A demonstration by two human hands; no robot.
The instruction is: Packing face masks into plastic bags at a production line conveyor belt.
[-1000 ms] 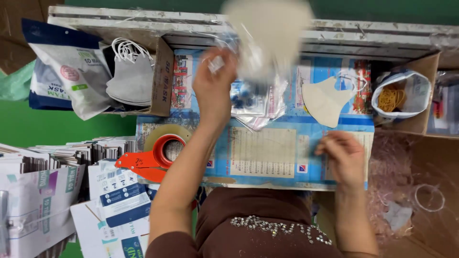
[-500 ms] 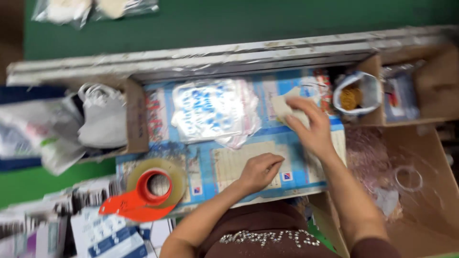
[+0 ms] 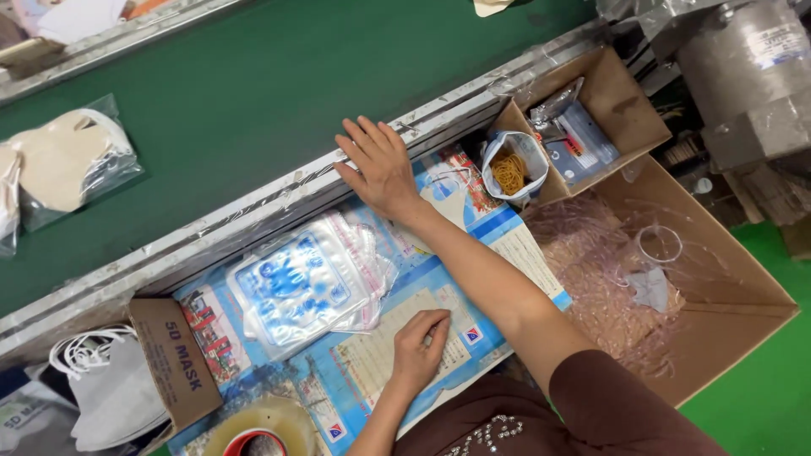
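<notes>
My right hand (image 3: 378,165) lies palm down with fingers spread on the metal rail (image 3: 253,207) at the edge of the green belt (image 3: 279,76). A white mask (image 3: 452,203) lies on the blue printed sheet just under its wrist. My left hand (image 3: 420,339) rests on a pale printed sheet (image 3: 372,355) near my body, fingers curled and holding nothing. Between the hands, to the left, lies a stack of clear plastic bags with blue print (image 3: 308,283). A bagged beige mask (image 3: 72,160) lies on the belt at far left.
A cardboard box of white masks (image 3: 169,359) and a tape dispenser (image 3: 253,435) sit at lower left. A bag of rubber bands (image 3: 511,169) leans on a small box (image 3: 625,110). A big carton of plastic scraps (image 3: 726,279) stands at right, beside a grey machine (image 3: 743,59).
My right hand has moved from the white mask up to the belt's rail. My left hand stays on the pale sheet. The view has swung so more of the belt shows.
</notes>
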